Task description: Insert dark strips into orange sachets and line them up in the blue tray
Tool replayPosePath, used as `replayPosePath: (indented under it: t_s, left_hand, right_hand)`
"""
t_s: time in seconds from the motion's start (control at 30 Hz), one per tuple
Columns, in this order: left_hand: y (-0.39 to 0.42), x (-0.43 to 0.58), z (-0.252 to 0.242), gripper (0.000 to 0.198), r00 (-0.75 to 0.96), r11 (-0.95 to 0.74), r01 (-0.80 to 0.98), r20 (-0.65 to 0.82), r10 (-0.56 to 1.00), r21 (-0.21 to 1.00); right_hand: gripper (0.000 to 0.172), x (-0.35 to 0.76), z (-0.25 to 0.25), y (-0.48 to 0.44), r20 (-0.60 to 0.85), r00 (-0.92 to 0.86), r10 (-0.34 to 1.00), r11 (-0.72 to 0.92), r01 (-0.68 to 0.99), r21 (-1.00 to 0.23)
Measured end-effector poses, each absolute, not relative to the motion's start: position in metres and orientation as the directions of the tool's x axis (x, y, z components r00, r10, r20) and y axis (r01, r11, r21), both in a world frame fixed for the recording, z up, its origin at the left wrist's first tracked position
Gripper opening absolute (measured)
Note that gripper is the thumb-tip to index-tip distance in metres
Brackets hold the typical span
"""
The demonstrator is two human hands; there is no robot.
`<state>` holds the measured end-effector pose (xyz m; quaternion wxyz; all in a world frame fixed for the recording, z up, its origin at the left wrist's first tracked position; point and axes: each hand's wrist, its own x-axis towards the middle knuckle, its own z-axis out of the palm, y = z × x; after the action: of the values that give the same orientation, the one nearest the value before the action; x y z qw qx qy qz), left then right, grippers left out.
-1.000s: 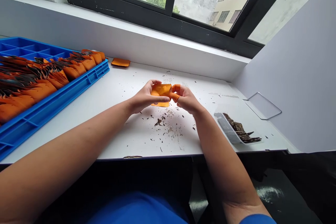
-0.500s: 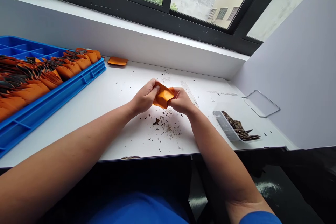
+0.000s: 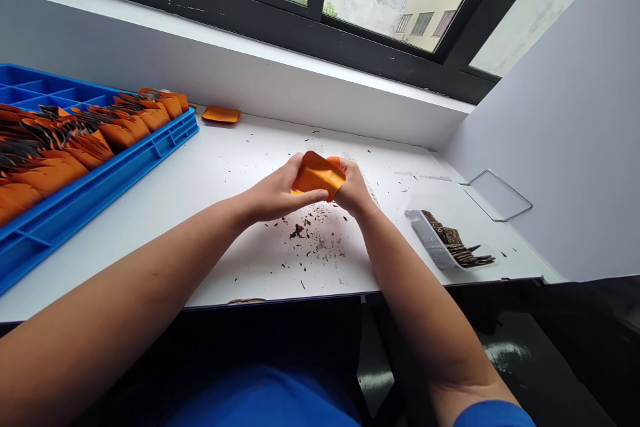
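Note:
An orange packet point(image 3: 318, 175) is held up between my two hands, over the middle of the white table point(image 3: 210, 260). My left hand point(image 3: 280, 192) grips its left side, the thumb stretched along the lower edge. On the other side my right hand point(image 3: 354, 188) clasps the right end, its fingers partly behind the packet. Dark brown crumbs point(image 3: 299, 231) lie scattered on the table just below. Whether the packet holds anything inside cannot be seen.
A blue crate point(image 3: 125, 153) at the left is packed with orange packets point(image 3: 55, 173). One more packet point(image 3: 221, 115) lies near the wall. To the right stand a clear plastic tub point(image 3: 433, 243) of dark flat pieces point(image 3: 453, 240) and a bent wire frame point(image 3: 505, 197).
The packet has turned so its broad face shows more. My left thumb has moved from its top to its lower edge, and my right hand has shifted slightly up.

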<state>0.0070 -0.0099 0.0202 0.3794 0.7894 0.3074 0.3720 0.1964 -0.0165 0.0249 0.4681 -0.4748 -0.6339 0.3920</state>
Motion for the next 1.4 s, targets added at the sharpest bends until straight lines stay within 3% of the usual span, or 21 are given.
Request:
replayPosePath:
  t_s: [0.07, 0.13, 0.27, 0.4, 0.43, 0.53, 0.63, 0.7, 0.77, 0.83, 0.9, 0.93, 1.0, 1.03, 1.13, 1.3, 1.4]
  left_hand:
    - [-0.008, 0.005, 0.02, 0.075, 0.485, -0.657, 0.314, 0.479, 0.731, 0.685]
    - [-0.006, 0.008, 0.019, 0.079, 0.479, -0.757, 0.391, 0.587, 0.653, 0.524]
    - [-0.005, 0.018, 0.016, 0.057, 0.596, -0.848, 0.402, 0.604, 0.529, 0.346]
    - [-0.001, 0.018, 0.017, 0.035, 0.51, -0.783, 0.469, 0.598, 0.618, 0.409]
    - [0.001, 0.015, 0.017, 0.033, 0.474, -0.746, 0.494, 0.581, 0.662, 0.447]
    - [0.006, 0.005, 0.016, 0.031, 0.399, -0.632, 0.532, 0.491, 0.774, 0.564]
    - [0.009, 0.0, 0.012, 0.029, 0.381, -0.582, 0.503, 0.441, 0.813, 0.639]
    - [0.01, -0.001, 0.01, 0.028, 0.37, -0.577, 0.48, 0.444, 0.816, 0.661]
    - [0.009, -0.001, 0.009, 0.028, 0.366, -0.578, 0.454, 0.45, 0.815, 0.678]
    - [0.008, -0.001, 0.011, 0.028, 0.364, -0.578, 0.425, 0.453, 0.814, 0.697]
    - [0.007, 0.0, 0.013, 0.029, 0.354, -0.575, 0.425, 0.456, 0.817, 0.699]
    - [0.006, 0.0, 0.015, 0.031, 0.344, -0.571, 0.437, 0.457, 0.82, 0.695]
    - [0.005, 0.001, 0.017, 0.036, 0.326, -0.554, 0.463, 0.448, 0.832, 0.692]
    - [0.004, 0.001, 0.018, 0.037, 0.329, -0.549, 0.463, 0.44, 0.836, 0.696]
    - [0.004, 0.001, 0.016, 0.038, 0.378, -0.572, 0.425, 0.436, 0.816, 0.702]
    - [0.005, 0.001, 0.013, 0.048, 0.373, -0.593, 0.451, 0.463, 0.804, 0.666]
    - [0.004, 0.001, 0.014, 0.045, 0.392, -0.587, 0.451, 0.442, 0.807, 0.672]
  right_hand:
    - [0.024, 0.197, 0.027, -0.016, 0.205, -0.108, 0.973, 0.224, 0.217, -0.95]
    - [0.021, 0.198, 0.028, -0.017, 0.181, -0.16, 0.97, 0.217, 0.254, -0.943]
    - [0.007, 0.196, 0.025, -0.018, 0.15, -0.189, 0.97, 0.213, 0.382, -0.899]
    - [0.007, 0.189, 0.025, -0.019, 0.187, -0.05, 0.981, 0.193, 0.354, -0.915]
    - [0.007, 0.187, 0.025, -0.02, 0.19, -0.028, 0.981, 0.188, 0.338, -0.922]
    - [0.029, 0.182, 0.021, -0.019, 0.2, -0.008, 0.98, 0.19, 0.35, -0.917]
    - [0.03, 0.182, 0.02, -0.02, 0.304, -0.029, 0.952, 0.289, 0.406, -0.867]
    - [0.026, 0.188, 0.035, -0.028, 0.447, -0.101, 0.889, 0.437, 0.481, -0.76]
    - [0.024, 0.204, 0.07, -0.043, 0.556, -0.261, 0.789, 0.591, 0.567, -0.573]
    - [0.026, 0.236, 0.118, -0.061, 0.511, -0.414, 0.753, 0.648, 0.6, -0.469]
    - [0.027, 0.279, 0.161, -0.074, 0.495, -0.296, 0.817, 0.504, 0.784, -0.362]
    - [0.027, 0.301, 0.175, -0.077, 0.502, -0.152, 0.852, 0.319, 0.91, -0.266]
    - [0.027, 0.342, 0.18, -0.08, 0.259, 0.118, 0.959, -0.127, 0.992, 0.018]
    - [0.026, 0.358, 0.174, -0.08, 0.069, 0.213, 0.975, -0.22, 0.967, 0.131]
    - [0.018, 0.391, 0.135, -0.078, -0.167, 0.185, 0.968, -0.17, 0.98, 0.101]
    - [0.05, 0.406, 0.086, -0.067, -0.28, 0.247, 0.928, -0.222, 0.968, 0.119]
    - [0.054, 0.408, 0.076, -0.054, -0.307, 0.289, 0.907, -0.256, 0.956, 0.143]
